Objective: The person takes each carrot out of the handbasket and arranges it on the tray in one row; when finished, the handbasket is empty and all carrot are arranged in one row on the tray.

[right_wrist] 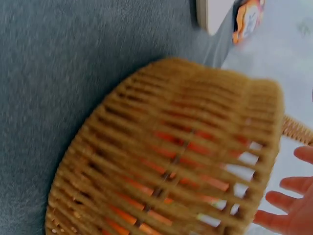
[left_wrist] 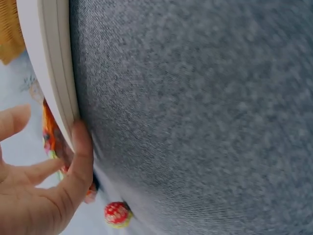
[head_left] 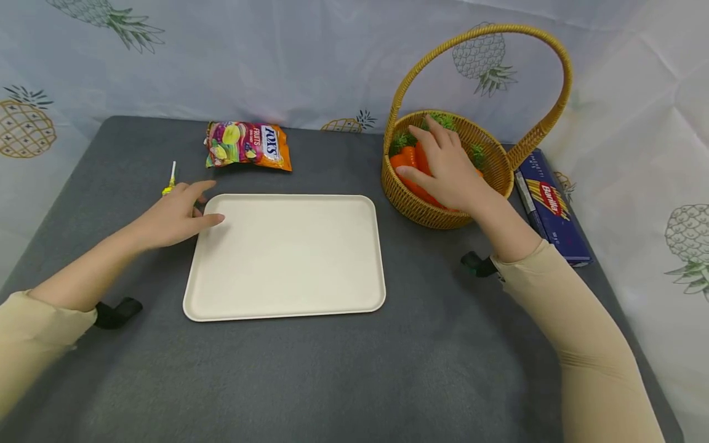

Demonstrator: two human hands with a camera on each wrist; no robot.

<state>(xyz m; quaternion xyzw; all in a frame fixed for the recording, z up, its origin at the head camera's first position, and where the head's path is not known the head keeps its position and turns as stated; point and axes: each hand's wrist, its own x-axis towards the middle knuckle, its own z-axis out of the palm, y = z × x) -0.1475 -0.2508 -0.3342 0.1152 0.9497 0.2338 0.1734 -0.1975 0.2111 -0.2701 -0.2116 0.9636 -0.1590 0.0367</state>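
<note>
My left hand [head_left: 177, 215] is at the upper left corner of a cream rectangular tray [head_left: 288, 258], its fingers loosely spread. In the left wrist view one fingertip touches the tray's rim [left_wrist: 57, 63]. A lollipop [head_left: 170, 182] with a white stick lies just beyond this hand; its wrapped red and yellow head [left_wrist: 117, 214] shows in the left wrist view. My right hand [head_left: 445, 169] reaches over a wicker basket [head_left: 426, 215] with its fingers spread. Orange carrots [head_left: 407, 159] with green tops lie inside the basket, partly hidden by the hand. The right wrist view shows the basket's woven side [right_wrist: 161, 147].
Behind the tray lies a bag of Fox's fruit candy [head_left: 248, 146]. A blue Barilla pasta box [head_left: 554, 206] sits right of the basket, partly covered by my right arm. The basket's tall handle [head_left: 487, 29] arches upward. A pineapple-print cloth [head_left: 310, 61] hangs behind the grey table [head_left: 310, 381].
</note>
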